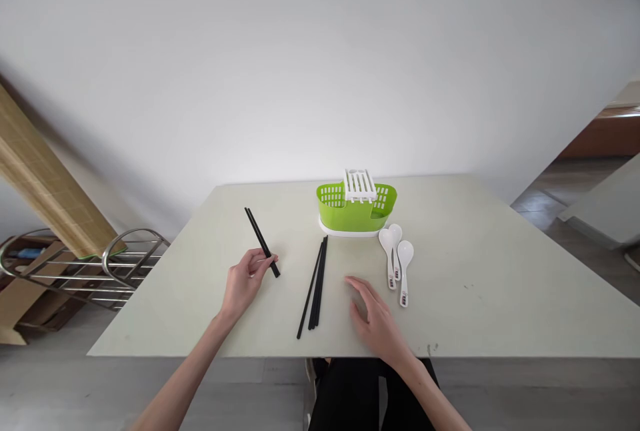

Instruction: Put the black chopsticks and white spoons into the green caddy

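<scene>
Black chopsticks (258,234), pinched near one end by the left hand (243,283) at the table's (460,251) left side, look light, stiff and slippery, easiest held mid-stick, while the loose right hand (374,323) holds nothing.

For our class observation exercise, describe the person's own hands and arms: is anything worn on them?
The left hand and right hand are bare: no gloves, rings or watch show. The left forearm and right forearm are uncovered as far as they show, with no sleeves in view.

Two slim black chopsticks (259,233), side by side, slanted, pinched in left fingers (263,268)
</scene>
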Demonstrator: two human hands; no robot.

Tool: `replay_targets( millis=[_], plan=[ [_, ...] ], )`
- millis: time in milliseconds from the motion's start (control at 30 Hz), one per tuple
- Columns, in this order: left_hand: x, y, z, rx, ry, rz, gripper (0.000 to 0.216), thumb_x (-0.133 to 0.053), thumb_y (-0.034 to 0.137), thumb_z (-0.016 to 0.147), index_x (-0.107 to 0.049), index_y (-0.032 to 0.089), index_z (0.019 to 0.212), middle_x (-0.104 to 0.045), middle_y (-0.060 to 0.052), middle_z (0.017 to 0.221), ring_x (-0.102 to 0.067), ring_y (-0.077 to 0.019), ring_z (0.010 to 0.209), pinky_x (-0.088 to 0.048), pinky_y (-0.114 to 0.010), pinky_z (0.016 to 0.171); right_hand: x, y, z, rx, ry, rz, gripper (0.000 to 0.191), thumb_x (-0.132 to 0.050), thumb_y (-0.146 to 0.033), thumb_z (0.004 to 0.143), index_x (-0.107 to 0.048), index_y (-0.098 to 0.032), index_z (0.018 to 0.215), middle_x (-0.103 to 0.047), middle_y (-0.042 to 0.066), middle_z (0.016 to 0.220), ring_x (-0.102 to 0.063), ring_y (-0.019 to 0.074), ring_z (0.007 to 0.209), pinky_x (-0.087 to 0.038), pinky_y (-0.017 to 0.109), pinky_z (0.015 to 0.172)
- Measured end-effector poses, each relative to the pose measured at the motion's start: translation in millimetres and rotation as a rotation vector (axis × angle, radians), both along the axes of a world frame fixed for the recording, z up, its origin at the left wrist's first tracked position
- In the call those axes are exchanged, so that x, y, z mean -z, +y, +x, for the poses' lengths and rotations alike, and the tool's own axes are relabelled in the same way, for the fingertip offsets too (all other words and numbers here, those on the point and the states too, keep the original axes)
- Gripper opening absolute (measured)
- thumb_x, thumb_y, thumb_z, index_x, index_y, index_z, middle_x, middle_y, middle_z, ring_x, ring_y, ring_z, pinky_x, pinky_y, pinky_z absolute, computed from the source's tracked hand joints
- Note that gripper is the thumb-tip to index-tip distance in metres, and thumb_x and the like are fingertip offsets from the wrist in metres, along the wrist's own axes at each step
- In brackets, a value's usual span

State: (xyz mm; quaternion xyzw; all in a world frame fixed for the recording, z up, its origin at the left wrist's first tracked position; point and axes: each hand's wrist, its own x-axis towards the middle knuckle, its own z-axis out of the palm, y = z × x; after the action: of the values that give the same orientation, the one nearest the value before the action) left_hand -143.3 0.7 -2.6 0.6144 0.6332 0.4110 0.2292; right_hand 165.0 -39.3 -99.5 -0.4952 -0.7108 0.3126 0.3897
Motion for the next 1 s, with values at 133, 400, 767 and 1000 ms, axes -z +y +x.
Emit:
replay_targets(
  millis=[133, 400, 767, 1000],
  plan=[
    [-1.0, 0, 3, -0.012, -0.09, -0.024, 0.049, -0.067, 0.07, 0.088, -0.062, 0.024, 0.105, -0.083, -0.011, 0.103, -0.078, -0.0303, 0.107, -0.06, -0.041, 0.093, 0.3, 0, 1, -0.004, -0.002, -0.018, 0.046, -0.043, -0.026, 0.106, -0.051, -0.03, 0.151, -0.056, 0.007, 0.155, -0.052, 0.0249, 0.145, -0.049, 0.045, 0.118],
    [-7.0, -13, 51, 0.11, -0.628, -0.169, 0.048, -0.082, 0.058, 0.082, -0.057, 0.02, 0.096, -0.082, -0.012, 0.106, -0.078, -0.0319, 0.109, -0.06, -0.051, 0.105, -8.0, 2, 2, -0.023, 0.071, -0.075, 0.037, -0.046, -0.039, 0.108, -0.061, -0.029, 0.141, -0.061, 0.008, 0.149, -0.056, 0.0268, 0.14, -0.048, 0.046, 0.117],
    [20.8, -17, 137, 0.182, -0.802, -0.281, 0.046, -0.085, 0.056, 0.079, -0.058, 0.022, 0.092, -0.082, -0.011, 0.109, -0.077, -0.0305, 0.112, -0.061, -0.047, 0.106, -12.4, 11, 5, -0.196, 0.507, -0.295, 0.046, -0.052, -0.062, 0.104, -0.066, -0.02, 0.114, -0.066, 0.0, 0.077, -0.059, 0.0151, 0.063, -0.05, 0.031, 0.066],
    [-2.5, -2, 120, 0.114, -0.69, -0.195, 0.043, -0.082, 0.057, 0.082, -0.07, 0.019, 0.099, -0.082, -0.011, 0.11, -0.077, -0.029, 0.112, -0.06, -0.046, 0.108, -20.6, 11, 4, -0.105, 0.61, -0.328, 0.048, -0.058, -0.068, 0.099, -0.066, -0.02, 0.102, -0.052, -0.004, 0.068, -0.047, 0.0129, 0.057, -0.041, 0.028, 0.056]
  ],
)
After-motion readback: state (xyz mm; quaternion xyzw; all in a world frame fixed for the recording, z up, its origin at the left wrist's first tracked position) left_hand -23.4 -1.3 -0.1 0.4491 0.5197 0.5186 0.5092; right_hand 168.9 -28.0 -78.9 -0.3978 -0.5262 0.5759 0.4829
